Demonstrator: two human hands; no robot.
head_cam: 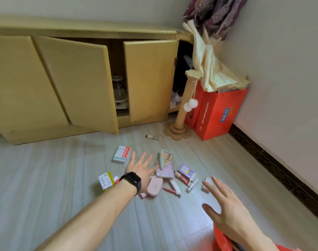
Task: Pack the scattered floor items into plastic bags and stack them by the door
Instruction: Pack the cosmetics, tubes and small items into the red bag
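Note:
Small items lie scattered on the grey floor. A white and red medicine box (121,154) sits farthest left, a yellow and white box (106,181) nearer me, a pink case (154,186), a lilac notebook (165,170), a purple box (186,169) and a small tube (153,137) farther back. My left hand (139,168), with a black band on the wrist, stretches open above the pile, fingers spread. To the right of the items my right hand (225,201) hovers open, holding nothing. A red plastic bag (221,239) shows at the bottom right under my right arm.
A low yellow cabinet (64,87) lines the back wall, two of its doors ajar. A cardboard cat post (183,109) with white pompoms and a red paper bag (219,115) stand in the right corner under a curtain. A dark skirting board runs along the right wall.

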